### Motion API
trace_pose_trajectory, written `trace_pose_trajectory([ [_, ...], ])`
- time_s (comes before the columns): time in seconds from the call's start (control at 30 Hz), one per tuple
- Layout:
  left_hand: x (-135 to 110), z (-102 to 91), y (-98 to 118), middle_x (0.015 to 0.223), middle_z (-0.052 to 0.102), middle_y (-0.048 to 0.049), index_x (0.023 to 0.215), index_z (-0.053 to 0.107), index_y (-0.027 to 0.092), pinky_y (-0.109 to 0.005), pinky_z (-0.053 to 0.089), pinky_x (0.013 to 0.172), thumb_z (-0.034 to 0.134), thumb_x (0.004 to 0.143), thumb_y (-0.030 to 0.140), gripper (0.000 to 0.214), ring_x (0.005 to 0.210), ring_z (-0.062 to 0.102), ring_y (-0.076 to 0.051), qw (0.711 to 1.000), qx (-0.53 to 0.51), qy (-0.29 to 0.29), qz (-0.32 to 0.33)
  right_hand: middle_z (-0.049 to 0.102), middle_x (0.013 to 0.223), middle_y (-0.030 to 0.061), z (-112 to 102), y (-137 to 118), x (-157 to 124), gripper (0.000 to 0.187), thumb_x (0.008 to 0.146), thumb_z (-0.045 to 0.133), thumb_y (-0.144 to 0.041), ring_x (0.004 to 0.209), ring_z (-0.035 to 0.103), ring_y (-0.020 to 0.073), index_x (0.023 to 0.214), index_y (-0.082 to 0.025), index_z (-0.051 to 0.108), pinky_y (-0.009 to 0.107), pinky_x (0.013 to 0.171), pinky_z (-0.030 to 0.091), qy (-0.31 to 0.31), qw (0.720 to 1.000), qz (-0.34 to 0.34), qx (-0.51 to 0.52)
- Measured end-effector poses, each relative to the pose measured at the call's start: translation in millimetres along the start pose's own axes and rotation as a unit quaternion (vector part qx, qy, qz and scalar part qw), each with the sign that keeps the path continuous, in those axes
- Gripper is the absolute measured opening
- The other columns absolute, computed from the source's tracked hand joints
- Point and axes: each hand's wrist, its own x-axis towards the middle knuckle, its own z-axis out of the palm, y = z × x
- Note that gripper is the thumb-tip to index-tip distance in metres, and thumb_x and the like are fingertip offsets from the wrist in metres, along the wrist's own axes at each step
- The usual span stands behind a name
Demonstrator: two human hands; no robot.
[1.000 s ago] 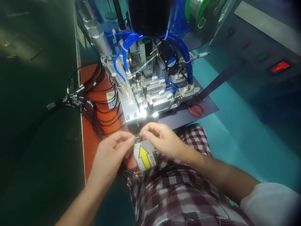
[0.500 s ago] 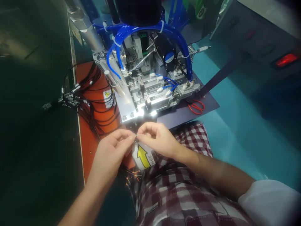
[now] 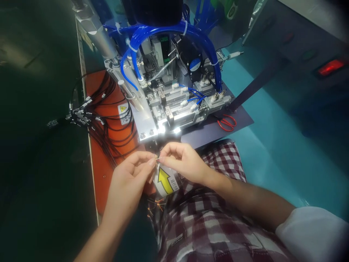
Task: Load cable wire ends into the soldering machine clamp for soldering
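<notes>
My left hand (image 3: 133, 171) is closed in a pinch, with a thin cable wire (image 3: 157, 159) at its fingertips. From the other side my right hand (image 3: 184, 160) pinches the same fine wire between thumb and forefinger. Both hands meet just in front of the metal machine (image 3: 174, 112), above a white label with a yellow arrow (image 3: 165, 182). Below my left hand, black cable ends with stripped, fanned-out coloured wires (image 3: 159, 204) hang by the checked cloth on my lap. Most of the cable behind the pinched wire is hidden by my left hand.
Black cables with metal connectors (image 3: 81, 116) lie over the orange board (image 3: 98, 163) at left. Blue air tubes (image 3: 174, 31) arch over the machine. Red-handled scissors (image 3: 227, 123) rest on the grey plate (image 3: 204, 134) at right. A metal cylinder (image 3: 100, 43) rises at the back left.
The hands stay together in nearly the same place. Slightly more of the thin wire shows between the fingertips. The whole view has shifted a little.
</notes>
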Motion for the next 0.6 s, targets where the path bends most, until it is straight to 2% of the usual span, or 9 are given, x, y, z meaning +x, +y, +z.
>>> trace_pose_trajectory([
  [0.2,4.0,-8.7,-0.6,0.068,0.063,0.0008,0.115,0.065,0.021,-0.021,0.048,0.045,0.078,0.079,0.046,0.046,0.051,0.06,-0.013,0.999,0.0,-0.043,0.006,0.052,0.064,-0.004,-1.9,-3.3,1.6,0.011,0.08,0.067,-0.026,0.055,0.039,0.0087,0.076,-0.017,0.061,0.024,0.052,0.032,-0.014,0.999,-0.015,0.024],
  [0.3,2.8,-11.8,1.4,0.072,0.065,-0.0004,0.111,0.065,0.02,-0.022,0.051,0.048,0.079,0.077,0.048,0.046,0.053,0.063,-0.014,0.999,0.012,-0.051,0.01,0.052,0.064,-0.0041,-2.6,-4.0,1.6,0.011,0.082,0.066,-0.026,0.054,0.039,0.0086,0.078,-0.017,0.061,0.023,0.051,0.032,-0.023,0.999,-0.031,0.021],
  [0.4,1.3,-11.8,4.0,0.065,0.062,0.0012,0.101,0.067,0.019,-0.025,0.053,0.048,0.078,0.077,0.05,0.041,0.051,0.063,-0.016,0.998,0.046,-0.043,0.021,0.059,0.069,-0.0026,-6.4,-5.3,1.5,0.006,0.083,0.064,-0.02,0.055,0.044,0.0083,0.078,-0.017,0.062,0.023,0.052,0.035,-0.005,0.994,-0.091,-0.061],
  [0.5,-1.7,-8.5,6.4,0.061,0.062,0.001,0.093,0.069,0.019,-0.025,0.053,0.048,0.077,0.076,0.049,0.036,0.05,0.063,-0.017,0.994,0.09,-0.029,0.048,0.067,0.082,-0.0001,-14.1,-11.4,0.9,0.007,0.083,0.063,-0.013,0.062,0.05,0.0086,0.077,-0.017,0.065,0.023,0.058,0.041,-0.007,0.964,-0.199,-0.175],
  [0.6,-7.6,-3.3,7.5,0.061,0.064,0.0011,0.087,0.069,0.02,-0.025,0.05,0.047,0.073,0.08,0.046,0.027,0.049,0.062,-0.016,0.986,0.139,0.0,0.095,0.067,0.081,-0.0003,-21.6,-22.3,-1.4,0.008,0.084,0.063,-0.012,0.063,0.052,0.0091,0.079,-0.017,0.068,0.023,0.061,0.041,-0.02,0.918,-0.277,-0.282],
])
